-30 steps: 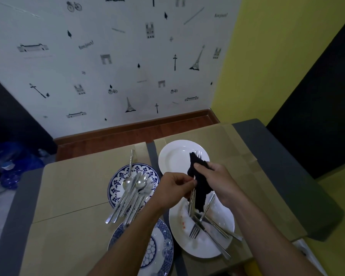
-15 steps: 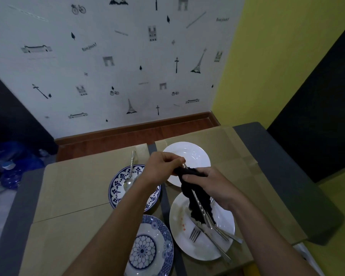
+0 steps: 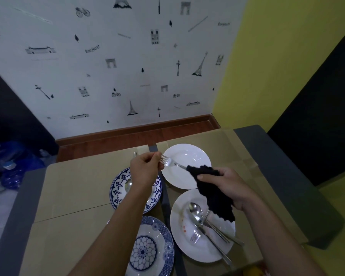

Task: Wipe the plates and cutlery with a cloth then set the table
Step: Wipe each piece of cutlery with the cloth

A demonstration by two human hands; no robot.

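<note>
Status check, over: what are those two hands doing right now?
Left hand pinching fork by the tines. Right hand gripping black cloth round its handle. Nothing blocking; more cutlery lies on the near white plate.

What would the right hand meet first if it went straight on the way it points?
Probably the left hand, pinching the tine end of the fork whose handle the right hand grips through the cloth.

Spoon (image 3: 195,211) on near-right plate (image 3: 179,242)
</note>
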